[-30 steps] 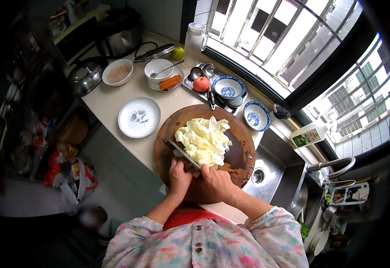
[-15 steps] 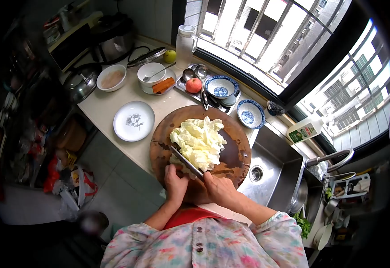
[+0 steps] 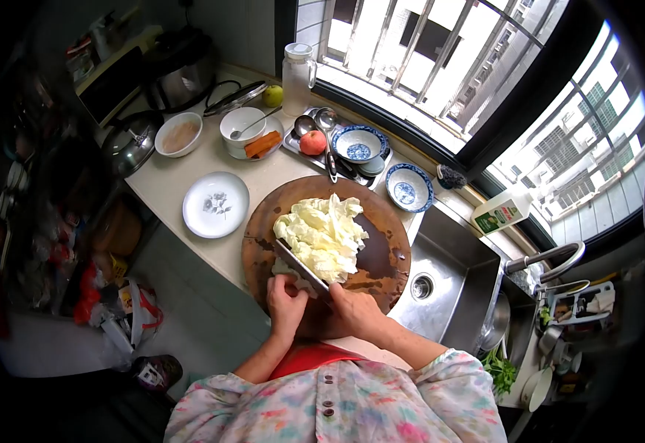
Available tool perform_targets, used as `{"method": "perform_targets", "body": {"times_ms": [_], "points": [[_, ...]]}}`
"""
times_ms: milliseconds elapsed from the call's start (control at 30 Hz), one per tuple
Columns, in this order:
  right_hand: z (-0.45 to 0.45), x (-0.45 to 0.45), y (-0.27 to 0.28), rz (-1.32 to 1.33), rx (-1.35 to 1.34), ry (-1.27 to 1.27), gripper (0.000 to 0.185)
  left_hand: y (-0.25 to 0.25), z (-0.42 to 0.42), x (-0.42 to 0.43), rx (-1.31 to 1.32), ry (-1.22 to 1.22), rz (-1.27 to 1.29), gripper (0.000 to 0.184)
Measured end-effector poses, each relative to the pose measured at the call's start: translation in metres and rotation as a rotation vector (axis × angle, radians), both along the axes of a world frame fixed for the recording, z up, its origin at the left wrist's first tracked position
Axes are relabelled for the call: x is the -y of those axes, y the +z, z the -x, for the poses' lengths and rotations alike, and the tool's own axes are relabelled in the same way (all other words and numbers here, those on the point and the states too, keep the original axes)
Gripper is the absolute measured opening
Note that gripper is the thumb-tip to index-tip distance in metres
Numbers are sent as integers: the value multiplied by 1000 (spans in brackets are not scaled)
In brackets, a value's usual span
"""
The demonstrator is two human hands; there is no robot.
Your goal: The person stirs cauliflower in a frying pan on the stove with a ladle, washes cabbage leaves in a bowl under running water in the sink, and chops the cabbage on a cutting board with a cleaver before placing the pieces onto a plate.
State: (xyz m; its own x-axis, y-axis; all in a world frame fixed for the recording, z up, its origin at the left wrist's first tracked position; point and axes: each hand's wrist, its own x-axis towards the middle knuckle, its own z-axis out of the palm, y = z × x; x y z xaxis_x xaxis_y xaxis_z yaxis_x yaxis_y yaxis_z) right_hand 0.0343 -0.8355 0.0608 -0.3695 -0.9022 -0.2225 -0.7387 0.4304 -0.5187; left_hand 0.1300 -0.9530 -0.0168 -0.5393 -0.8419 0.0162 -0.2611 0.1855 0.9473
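Note:
A heap of pale cabbage pieces [image 3: 324, 235] lies on the round wooden cutting board [image 3: 381, 221]. Along the heap's near left side stands a knife [image 3: 304, 269], its blade tilted diagonally. My right hand [image 3: 355, 310] is wrapped round the knife's handle end at the board's near part. Closed fingers of my left hand [image 3: 287, 301] press at a bit of cabbage [image 3: 282, 267] on the near side of the blade. The fingertips are partly hidden, and the knife's handle is mostly covered by my right hand.
A flowered white plate [image 3: 216, 205] lies left of the board. Behind are bowls, carrot pieces [image 3: 263, 145], a tray with an apple [image 3: 312, 142] and ladles, and a glass jug [image 3: 297, 80]. A blue-patterned bowl [image 3: 409, 187] and the steel sink [image 3: 448, 273] are at the right.
The whole view has shifted, so the counter's things appear further left. Both hands keep close to the knife, and my left hand stays at the cabbage beside the blade.

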Motion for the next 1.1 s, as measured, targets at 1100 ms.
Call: {"method": "perform_targets", "body": {"times_ms": [1100], "points": [[94, -59, -42, 49, -334, -561, 35, 28, -12, -1, 266, -360, 895, 56]]}}
